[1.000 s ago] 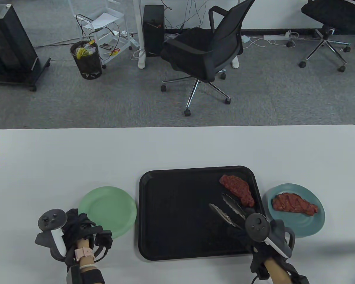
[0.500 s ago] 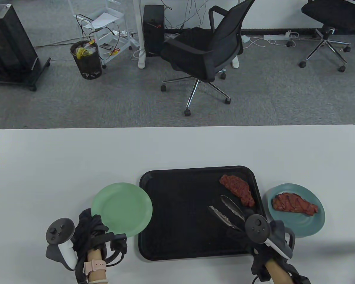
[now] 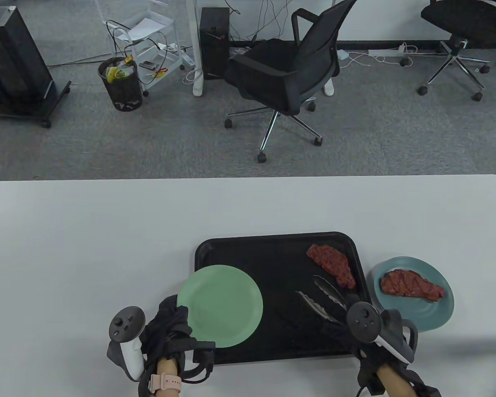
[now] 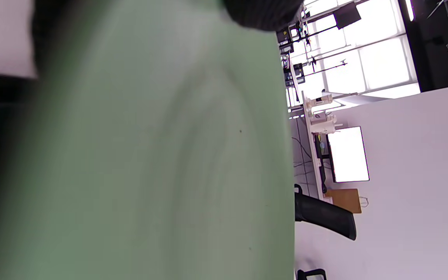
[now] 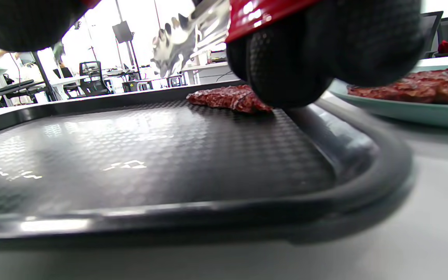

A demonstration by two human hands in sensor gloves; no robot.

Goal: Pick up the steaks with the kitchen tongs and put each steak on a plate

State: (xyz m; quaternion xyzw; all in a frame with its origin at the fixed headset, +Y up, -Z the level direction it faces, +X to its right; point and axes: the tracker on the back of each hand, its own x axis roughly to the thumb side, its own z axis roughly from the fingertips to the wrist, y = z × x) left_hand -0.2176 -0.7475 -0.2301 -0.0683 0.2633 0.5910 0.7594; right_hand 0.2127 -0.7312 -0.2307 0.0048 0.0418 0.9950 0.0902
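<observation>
Holding the green plate (image 3: 220,305) level in the left hand (image 3: 169,331) beside the remaining steak (image 3: 331,265) suits the right hand's (image 3: 347,326) gripped, parted tongs (image 3: 322,297).

Green plate (image 3: 221,306) now over tray (image 3: 281,248).

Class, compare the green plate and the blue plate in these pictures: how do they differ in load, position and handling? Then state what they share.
1. The green plate carries nothing; the blue plate carries a steak.
2. The green plate overlaps the black tray's left side; the blue plate lies on the table beside the tray's right edge.
3. The left hand holds the green plate; no hand touches the blue plate.

Both are round and plain.
</observation>
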